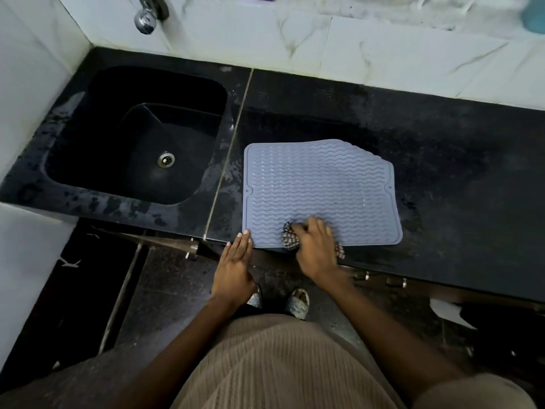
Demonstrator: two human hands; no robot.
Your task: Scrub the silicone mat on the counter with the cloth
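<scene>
A grey-blue silicone mat (320,184) with wavy ridges lies flat on the black counter (457,178), its near edge at the counter's front. My right hand (315,246) grips a bunched checked cloth (289,238) and holds it down on the mat's near edge, just left of centre. Most of the cloth is hidden under the hand; a bit shows at each side. My left hand (236,261) lies flat with straight fingers, the fingertips touching the mat's near left corner.
A black sink (141,137) with a steel drain sits left of the mat. A chrome tap (149,13) hangs above it on the white tiled wall. The counter around the mat looks wet. Below are dark floor tiles and my feet.
</scene>
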